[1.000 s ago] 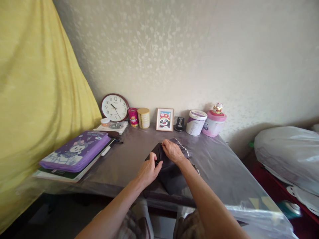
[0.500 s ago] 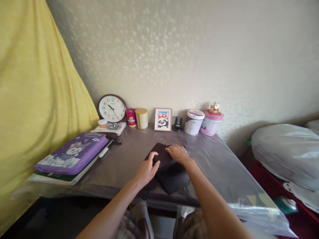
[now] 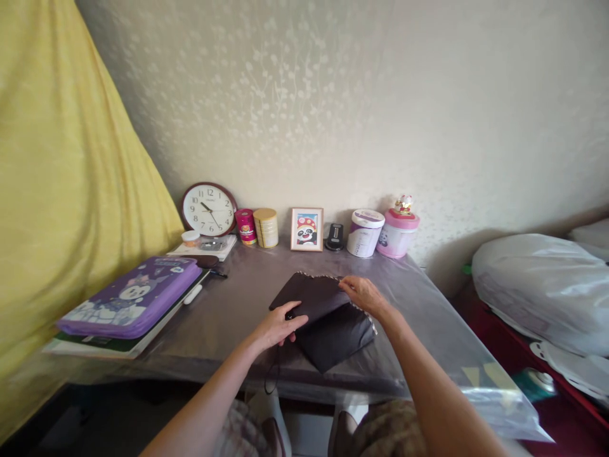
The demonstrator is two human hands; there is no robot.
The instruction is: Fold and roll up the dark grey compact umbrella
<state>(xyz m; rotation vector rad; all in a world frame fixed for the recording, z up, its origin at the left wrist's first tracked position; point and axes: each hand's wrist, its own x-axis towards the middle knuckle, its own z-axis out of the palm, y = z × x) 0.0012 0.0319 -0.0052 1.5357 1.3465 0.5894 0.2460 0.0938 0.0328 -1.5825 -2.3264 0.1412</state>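
Note:
A black folding umbrella [image 3: 335, 336] lies collapsed on the table in front of me, its cloth loose and flattened, with a checked trim along the far and right edges. My left hand [image 3: 278, 327] grips it at the near left side, thumb and forefinger over the cloth. Below that hand dangles a thin dark wrist cord [image 3: 271, 381] past the table's front edge. At the upper right, my right hand [image 3: 364, 295] pinches the trimmed edge between closed fingers. The part of the umbrella inside my left hand is mostly hidden.
Along the wall stand a clock [image 3: 209, 209], a pink tin [image 3: 246, 226], a yellow tin [image 3: 266, 228], a framed panda picture [image 3: 307, 230], a black device [image 3: 335, 237] and two tubs [image 3: 365, 233]. A purple case [image 3: 133, 295] lies on books at left. Plastic covers the table [image 3: 214, 324].
My right hand has slid right from the umbrella's top to its trimmed edge, and the cloth spreads wider to the right. My left hand keeps its hold. The view has shifted slightly.

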